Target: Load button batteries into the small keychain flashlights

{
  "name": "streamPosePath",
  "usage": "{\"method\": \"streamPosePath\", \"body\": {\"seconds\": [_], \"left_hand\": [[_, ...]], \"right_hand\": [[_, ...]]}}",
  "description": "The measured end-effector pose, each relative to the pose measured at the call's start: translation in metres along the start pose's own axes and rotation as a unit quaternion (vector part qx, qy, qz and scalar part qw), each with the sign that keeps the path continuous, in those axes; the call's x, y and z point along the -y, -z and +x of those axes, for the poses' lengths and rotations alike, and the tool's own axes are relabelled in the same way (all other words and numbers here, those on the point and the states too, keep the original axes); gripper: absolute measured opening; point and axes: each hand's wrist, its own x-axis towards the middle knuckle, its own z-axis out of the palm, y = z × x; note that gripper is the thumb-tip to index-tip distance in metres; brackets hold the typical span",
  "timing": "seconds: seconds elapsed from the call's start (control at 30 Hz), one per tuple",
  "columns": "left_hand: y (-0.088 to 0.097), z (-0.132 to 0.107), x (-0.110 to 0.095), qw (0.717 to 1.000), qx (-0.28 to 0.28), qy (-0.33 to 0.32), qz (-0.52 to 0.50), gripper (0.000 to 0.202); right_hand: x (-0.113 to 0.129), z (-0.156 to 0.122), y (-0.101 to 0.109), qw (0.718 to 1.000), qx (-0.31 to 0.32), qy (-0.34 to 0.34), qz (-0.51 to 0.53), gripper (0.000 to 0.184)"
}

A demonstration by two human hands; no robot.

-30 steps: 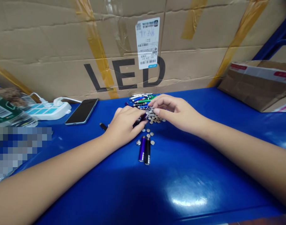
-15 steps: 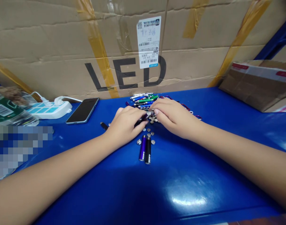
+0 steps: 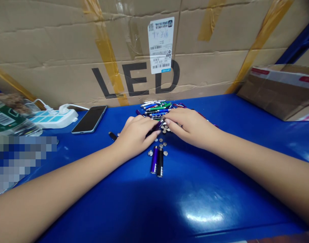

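My left hand (image 3: pixel 135 135) rests on the blue table (image 3: pixel 169 202), fingers curled round a small purple tube (image 3: pixel 158 126). My right hand (image 3: pixel 188 125) meets it from the right, fingertips pinched at the tube's end over a scatter of small silver button cells (image 3: pixel 164 129). Behind the hands lies a pile of coloured pen-like tubes (image 3: pixel 157 107). A purple tube (image 3: pixel 154 159) and a black tube (image 3: pixel 160 162) lie side by side just in front of the hands.
A big cardboard box marked LED (image 3: pixel 134 50) stands along the back. A dark phone (image 3: pixel 90 118) and a white power strip (image 3: pixel 53 118) lie at the left, a bottle (image 3: pixel 7 118) further left. Another cardboard box (image 3: pixel 281 91) sits at the right.
My right hand has drawn in a little toward the left hand, its fingertips now closer to the purple tube. The left hand has hardly moved.
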Motion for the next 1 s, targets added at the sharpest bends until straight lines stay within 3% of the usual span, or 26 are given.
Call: {"method": "streamPosePath", "body": {"seconds": [0.13, 0.57, 0.77, 0.87, 1.0], "left_hand": [[0.002, 0.000, -0.002, 1.000, 0.012, 0.003, -0.011, 0.023], [0.001, 0.001, -0.002, 0.998, 0.016, -0.024, -0.058, 0.032], [0.000, 0.002, 0.000, 0.995, 0.010, -0.042, -0.094, 0.033], [0.000, 0.003, 0.000, 0.995, 0.016, -0.037, -0.090, 0.032], [0.001, 0.003, -0.001, 0.996, 0.024, -0.044, -0.076, 0.032]], "right_hand": [[-0.003, 0.000, 0.007, 0.996, 0.030, 0.021, -0.077, 0.026], [-0.014, -0.004, 0.011, 0.995, 0.070, 0.044, -0.052, 0.029], [-0.009, -0.002, 0.009, 0.994, 0.095, -0.003, -0.046, 0.022], [-0.008, -0.001, 0.005, 0.990, 0.102, -0.035, -0.096, 0.022], [-0.011, -0.002, 0.003, 0.978, 0.086, 0.024, -0.189, 0.016]]}}
